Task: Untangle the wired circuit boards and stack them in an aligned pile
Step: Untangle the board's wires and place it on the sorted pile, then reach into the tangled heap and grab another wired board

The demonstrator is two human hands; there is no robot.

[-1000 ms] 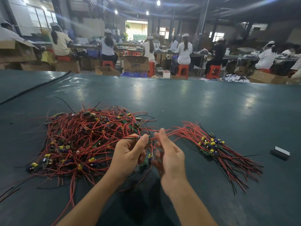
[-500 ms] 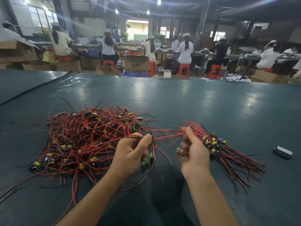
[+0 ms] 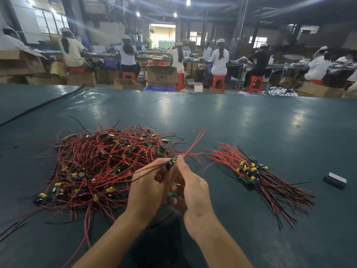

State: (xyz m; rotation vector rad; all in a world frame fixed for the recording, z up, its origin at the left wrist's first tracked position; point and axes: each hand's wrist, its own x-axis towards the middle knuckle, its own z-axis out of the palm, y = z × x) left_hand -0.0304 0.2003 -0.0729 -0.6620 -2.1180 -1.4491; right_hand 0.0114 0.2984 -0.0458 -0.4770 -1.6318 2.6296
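One small circuit board, with a yellow and a dark blue capacitor on it, is held just above the table between the two heaps. The left hand pinches it between thumb and forefinger, and the right hand pinches its far end with curled fingers. Half a second ago the hands were apart, the right one drawing red wires out toward the right; now they have come together with the board raised between the fingertips. Its red leads fan up and to the right, a thin black wire trails down-left across the left hand, and so the whole piece lies along a lower-left to upper-right line. The tangled heap lies to the left, the sorted pile to the right with its boards bunched together and its wires running down-right. A small dark block sits further right. Beyond the table a cardboard box bears dark print – too blurred to read
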